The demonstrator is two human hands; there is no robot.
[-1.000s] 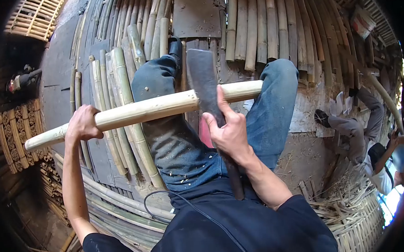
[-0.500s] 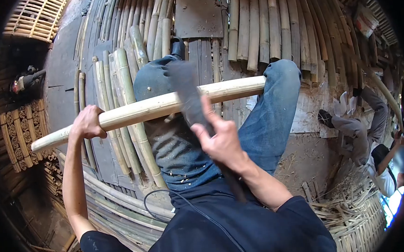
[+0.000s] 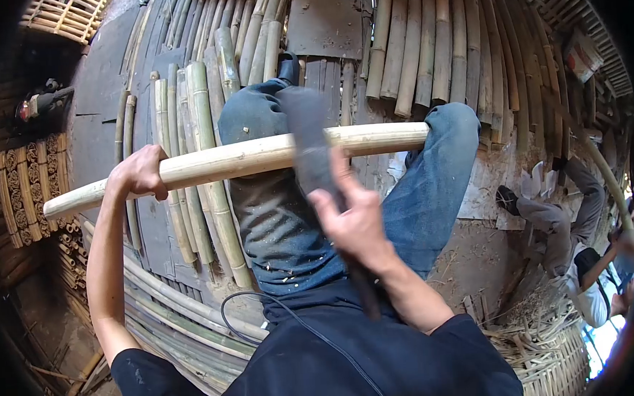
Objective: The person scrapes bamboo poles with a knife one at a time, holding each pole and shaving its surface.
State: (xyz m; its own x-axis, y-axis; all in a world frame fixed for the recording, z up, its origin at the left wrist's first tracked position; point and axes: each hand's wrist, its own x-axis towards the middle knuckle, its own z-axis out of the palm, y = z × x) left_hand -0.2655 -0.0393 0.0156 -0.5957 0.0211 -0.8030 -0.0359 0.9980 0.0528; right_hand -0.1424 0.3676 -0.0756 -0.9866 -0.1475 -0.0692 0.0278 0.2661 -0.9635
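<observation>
A peeled, pale bamboo pole (image 3: 222, 162) lies across my thighs, its right end at my right knee and its left end sticking out past my left hand. My left hand (image 3: 141, 173) is closed around the pole near that left end. In my right hand (image 3: 354, 221) is a broad, dark-bladed machete (image 3: 310, 137), its blade blurred and crossing over the middle of the pole. The long handle runs back toward my belly, and the index finger and thumb lie along the tool. Whether the edge touches the pole cannot be made out.
Bamboo poles (image 3: 423, 42) lie in rows ahead, with greenish ones (image 3: 202, 118) beside my left leg. Bundled sticks (image 3: 33, 188) are stacked at far left. A woven basket (image 3: 555, 357) with strips stands at lower right. Another person (image 3: 586, 270) sits at right. A cable (image 3: 265, 297) crosses my shirt.
The view has shifted slightly. The machete stays over the pole's middle, a little farther right in the picture, still blurred. My left hand keeps its hold near the pole's left end.
</observation>
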